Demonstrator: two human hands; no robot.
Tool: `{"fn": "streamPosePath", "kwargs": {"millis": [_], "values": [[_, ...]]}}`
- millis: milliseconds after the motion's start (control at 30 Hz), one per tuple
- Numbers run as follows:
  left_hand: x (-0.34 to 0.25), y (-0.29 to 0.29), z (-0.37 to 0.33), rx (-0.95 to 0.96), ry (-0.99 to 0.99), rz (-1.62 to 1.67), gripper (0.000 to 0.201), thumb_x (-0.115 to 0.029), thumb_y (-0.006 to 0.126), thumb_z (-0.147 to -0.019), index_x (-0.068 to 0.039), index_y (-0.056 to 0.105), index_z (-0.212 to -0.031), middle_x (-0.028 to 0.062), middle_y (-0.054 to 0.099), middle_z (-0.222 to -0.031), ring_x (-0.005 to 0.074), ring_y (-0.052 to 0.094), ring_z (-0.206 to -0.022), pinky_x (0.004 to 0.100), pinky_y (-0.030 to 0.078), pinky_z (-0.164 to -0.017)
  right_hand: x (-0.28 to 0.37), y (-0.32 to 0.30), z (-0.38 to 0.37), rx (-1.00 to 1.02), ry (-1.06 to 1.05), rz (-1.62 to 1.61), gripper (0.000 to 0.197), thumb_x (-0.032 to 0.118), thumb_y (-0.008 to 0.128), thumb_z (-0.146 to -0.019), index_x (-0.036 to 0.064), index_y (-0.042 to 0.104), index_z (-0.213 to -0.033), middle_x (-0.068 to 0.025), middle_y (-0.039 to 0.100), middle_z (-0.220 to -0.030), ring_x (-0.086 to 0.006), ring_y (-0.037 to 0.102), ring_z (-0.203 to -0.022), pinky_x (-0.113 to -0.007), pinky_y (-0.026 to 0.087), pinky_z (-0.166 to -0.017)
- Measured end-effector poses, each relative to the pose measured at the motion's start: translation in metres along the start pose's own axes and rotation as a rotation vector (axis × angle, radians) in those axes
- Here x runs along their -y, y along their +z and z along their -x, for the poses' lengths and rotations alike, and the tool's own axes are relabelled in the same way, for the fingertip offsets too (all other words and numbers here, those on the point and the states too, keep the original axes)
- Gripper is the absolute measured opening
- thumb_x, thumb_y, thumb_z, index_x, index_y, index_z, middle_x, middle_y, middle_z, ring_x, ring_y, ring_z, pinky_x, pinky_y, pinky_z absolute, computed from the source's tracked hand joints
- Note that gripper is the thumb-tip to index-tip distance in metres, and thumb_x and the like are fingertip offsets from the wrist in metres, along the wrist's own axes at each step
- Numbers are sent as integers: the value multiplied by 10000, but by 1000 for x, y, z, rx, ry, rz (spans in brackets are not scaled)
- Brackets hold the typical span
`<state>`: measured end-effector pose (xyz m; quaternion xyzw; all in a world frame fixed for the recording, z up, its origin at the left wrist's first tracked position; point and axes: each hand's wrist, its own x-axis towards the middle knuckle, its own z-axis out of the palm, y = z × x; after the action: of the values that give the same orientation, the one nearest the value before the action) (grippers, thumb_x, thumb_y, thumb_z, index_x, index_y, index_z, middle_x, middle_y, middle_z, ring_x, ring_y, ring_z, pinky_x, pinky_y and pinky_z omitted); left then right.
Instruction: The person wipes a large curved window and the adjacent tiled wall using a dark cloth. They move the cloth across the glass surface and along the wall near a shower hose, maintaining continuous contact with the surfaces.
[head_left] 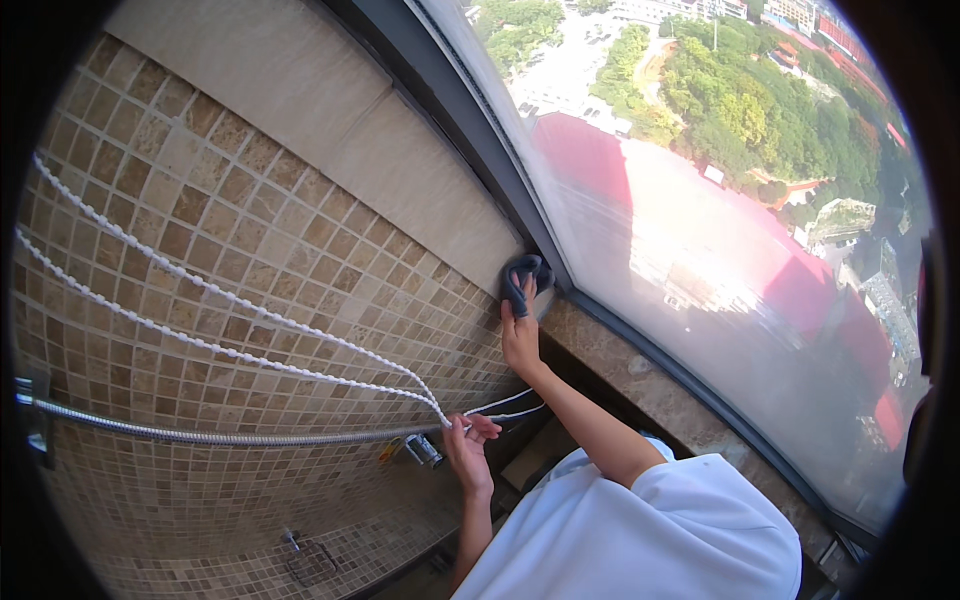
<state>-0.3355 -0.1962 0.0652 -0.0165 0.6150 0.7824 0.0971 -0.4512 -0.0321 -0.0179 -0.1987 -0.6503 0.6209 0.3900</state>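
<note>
My right hand (521, 338) reaches up to the corner where the stone sill meets the window frame. In its fingers is a bunched dark grey cloth (519, 283), pressed against that corner. Lower down, my left hand (470, 455) grips a white beaded cord (300, 326) between thumb and fingers. Two strands of the cord run from this hand up to the left across the tiled wall. Past the fingers, the cord continues to the right behind my right forearm, where part of it is hidden.
Brown mosaic tiles (200, 200) cover the wall below a beige sill (290, 90). A dark frame (450, 120) borders the large window (700, 300). A metal shower hose (200, 436) crosses beneath the cord toward a chrome fitting (424, 451). A marbled ledge (640, 375) runs along the lower window edge.
</note>
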Motion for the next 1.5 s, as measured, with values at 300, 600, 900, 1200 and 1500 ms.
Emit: {"fn": "streamPosePath", "kwargs": {"millis": [300, 600, 900, 1200, 1500], "values": [[15, -17, 20, -217, 56, 23, 239, -316, 456, -1015, -93, 485, -936, 112, 625, -846, 205, 628, -720, 316, 494, -680, 42, -19, -25, 231, 644, -65, 639, 464, 454, -1002, -87, 445, -1325, -264, 513, -1323, -365, 497, -1208, -368, 370, -1007], [14, 24, 26, -144, 58, -2, 252, -327, 459, -1016, -90, 490, -936, 110, 641, -839, 206, 633, -724, 318, 492, -695, -57, -34, -18, -70, 760, 187, 622, 494, 456, -978, -98, 646, -994, -274, 676, -947, -408, 639, -905, -444, 459, -815], [16, -1, 25, -139, 49, 19, 242, -309, 453, -1012, -92, 495, -914, 124, 655, -840, 207, 644, -721, 325, 506, -700, 112, -2, -13, 37, -246, 151, 423, 214, 493, -1002, -20, 464, -1352, -319, 387, -1427, -449, 454, -1261, -386, 365, -1054], [2, -35, 12, 19, 37, -32, 248, -315, 455, -1012, -95, 495, -902, 114, 663, -840, 201, 662, -732, 311, 504, -692, 181, 8, -45, -3, -373, 80, 315, 181, 569, -948, -68, 627, -1131, -289, 332, -1481, -485, 382, -1248, -472, 351, -1041], [-3, -48, 25, 158, 20, -58, 264, -296, 433, -1021, -88, 515, -880, 97, 679, -842, 174, 671, -714, 274, 498, -653, 93, 0, -55, -96, -303, 157, 528, 273, 460, -1013, -25, 359, -1438, -248, 259, -1534, -468, 225, -1406, -464, 216, -1140]]}}
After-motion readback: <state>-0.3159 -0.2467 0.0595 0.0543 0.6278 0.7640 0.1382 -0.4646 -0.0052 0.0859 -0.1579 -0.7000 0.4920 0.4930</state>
